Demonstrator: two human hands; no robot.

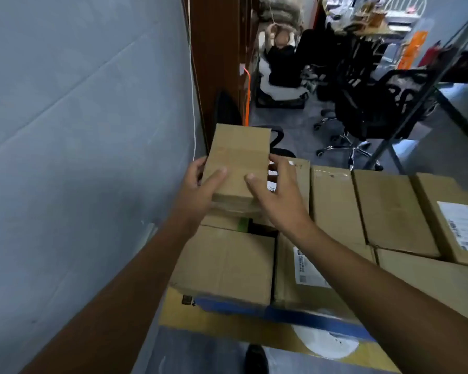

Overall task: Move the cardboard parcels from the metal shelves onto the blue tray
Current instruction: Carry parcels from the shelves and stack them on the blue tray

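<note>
Over the far-left corner of the stacked parcels [227, 260], the small parcel [238, 163] is being held, long axis pointing away from the body. Left hand [200, 190] and right hand [278, 195] are clasping opposite sides, thumbs on top. The blue tray [281, 314] is lying directly below.
</note>
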